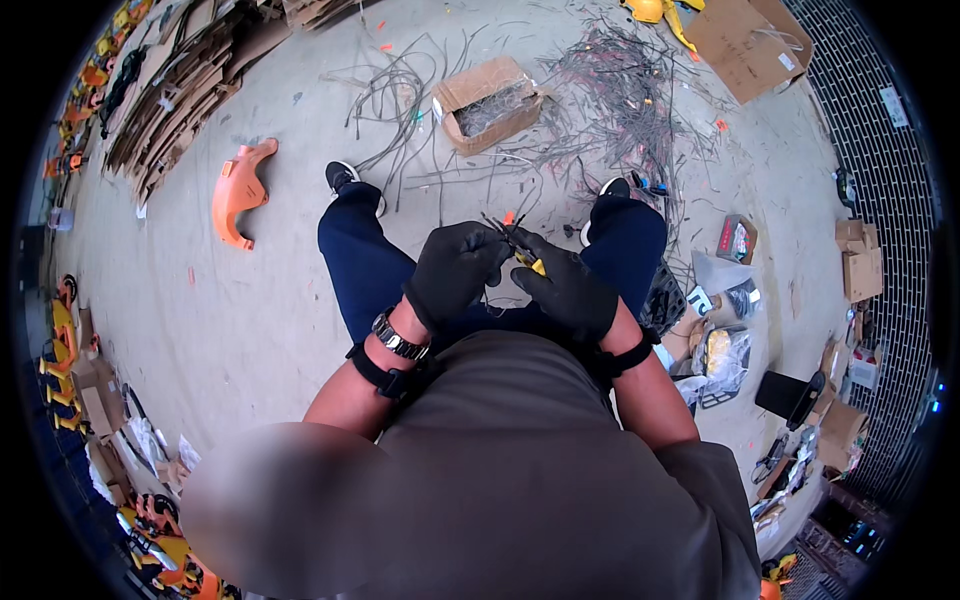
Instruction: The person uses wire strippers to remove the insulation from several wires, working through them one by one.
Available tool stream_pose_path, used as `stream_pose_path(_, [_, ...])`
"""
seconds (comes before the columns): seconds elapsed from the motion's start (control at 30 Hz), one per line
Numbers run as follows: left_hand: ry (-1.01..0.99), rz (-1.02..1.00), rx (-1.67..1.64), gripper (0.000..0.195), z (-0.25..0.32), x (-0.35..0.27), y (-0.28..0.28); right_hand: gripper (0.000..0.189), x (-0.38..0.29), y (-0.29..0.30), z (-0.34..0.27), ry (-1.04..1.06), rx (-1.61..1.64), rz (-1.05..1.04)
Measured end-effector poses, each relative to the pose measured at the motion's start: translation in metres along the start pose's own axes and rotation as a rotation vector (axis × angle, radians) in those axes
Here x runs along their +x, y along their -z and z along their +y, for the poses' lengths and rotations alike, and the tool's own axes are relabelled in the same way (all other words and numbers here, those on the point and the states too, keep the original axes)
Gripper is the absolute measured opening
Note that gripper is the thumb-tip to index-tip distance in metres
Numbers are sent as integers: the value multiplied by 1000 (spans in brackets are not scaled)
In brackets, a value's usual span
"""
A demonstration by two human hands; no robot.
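My left hand [463,271], in a black glove, pinches thin dark cables [499,225] above my lap. My right hand [574,289], gloved too, is closed around a small hand tool with yellow handles [532,262], perhaps cutters or pliers; its jaws lie against the cables. A thin strand hangs below, between the hands. The fingers hide part of the tool and cables. Beyond my feet lie a pile of cut dark cable pieces [619,97], looser long cables [397,90] and an opened cardboard box [491,105] containing thin wire strands.
An orange plastic shell [241,191] lies on the floor at left, near stacked flattened cardboard [176,97]. At right are a black plastic crate [664,300], a small red box [737,238], plastic bags [724,356] and a black bin [787,397]. A large carton [750,49] stands top right.
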State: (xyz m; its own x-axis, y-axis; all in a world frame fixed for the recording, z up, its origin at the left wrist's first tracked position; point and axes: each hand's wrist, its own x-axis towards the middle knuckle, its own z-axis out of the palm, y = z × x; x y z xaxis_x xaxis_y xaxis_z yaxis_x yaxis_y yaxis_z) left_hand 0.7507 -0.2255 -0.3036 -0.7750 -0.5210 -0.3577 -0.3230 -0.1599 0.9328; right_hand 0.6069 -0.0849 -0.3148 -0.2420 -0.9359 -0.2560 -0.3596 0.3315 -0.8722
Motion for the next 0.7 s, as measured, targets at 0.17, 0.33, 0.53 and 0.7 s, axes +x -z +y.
stream_pose_path(0.17, [-53, -6, 132, 16, -7, 7, 3, 50, 4, -1, 3, -64, -35, -30])
stream_pose_path(0.33, [-85, -22, 12, 16, -13, 13, 4, 45, 10, 5, 8, -61, 15, -70])
stream_pose_path(0.53, [-43, -51, -155, 15, -14, 6, 4, 41, 9, 7, 3, -92, 49, -84])
stream_pose_path(0.7, [-81, -36, -138, 14, -20, 9, 3, 41, 10, 5, 7, -28, 18, -63])
